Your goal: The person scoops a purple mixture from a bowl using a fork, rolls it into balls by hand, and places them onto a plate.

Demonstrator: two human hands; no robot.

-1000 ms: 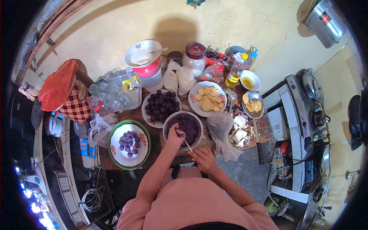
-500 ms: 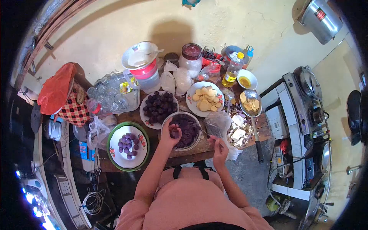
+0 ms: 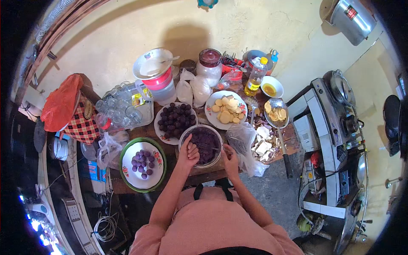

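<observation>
A white bowl at the table's front edge holds crumbly purple mash. My left hand is at its left side, fingers curled closed; whatever is inside them is hidden. At the right rim my right hand grips a fork, whose head reaches into the mash. Left of the bowl, small purple balls lie on a flowered white plate with a green tray beneath it. Behind the bowl stands a plate of darker purple balls.
A plate of pale round slices, a clear plastic bag and a skimmer with fried pieces are to the right. Behind are an oil bottle, a lidded jar and bagged white powder. Glass jars stand left; a stove is far right.
My left hand has turned and its fingers have closed. My right hand has moved left to the bowl's rim, carrying the fork deeper over the mash.
</observation>
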